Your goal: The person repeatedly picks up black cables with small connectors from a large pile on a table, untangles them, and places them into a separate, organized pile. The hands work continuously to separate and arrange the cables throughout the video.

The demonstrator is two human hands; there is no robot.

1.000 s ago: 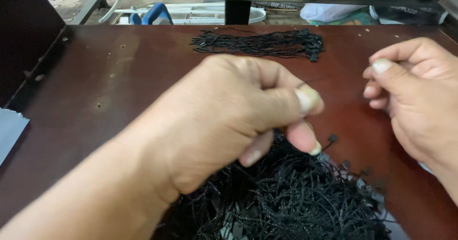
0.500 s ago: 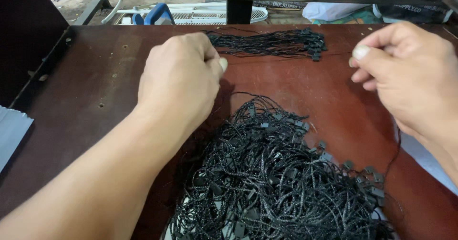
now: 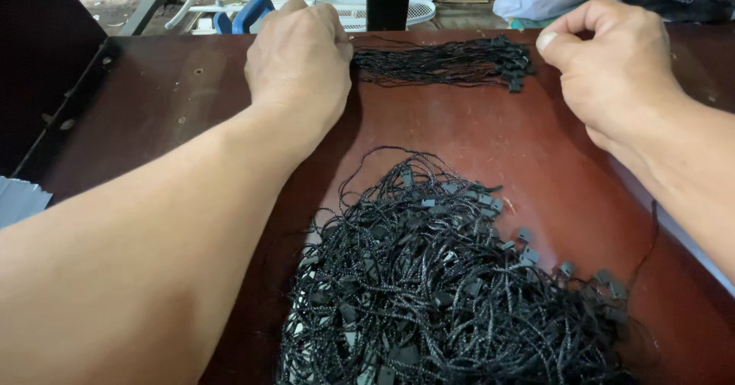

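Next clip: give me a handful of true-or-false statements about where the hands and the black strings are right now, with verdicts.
1. The left hand rests at the left end of the straightened bundle of black strings. True.
2. The right hand is buried in the loose pile of strings. False: it is at the right end of the bundle, with the pile nearer the camera.
3. The loose pile lies on the dark red-brown table. True.
4. The straightened bundle lies on top of the loose pile. False: bare table separates them.
5. The strings are white. False: they are black.

Braided matt black cords (image 3: 452,293); smooth, semi-glossy reddish-brown wooden table (image 3: 475,136).
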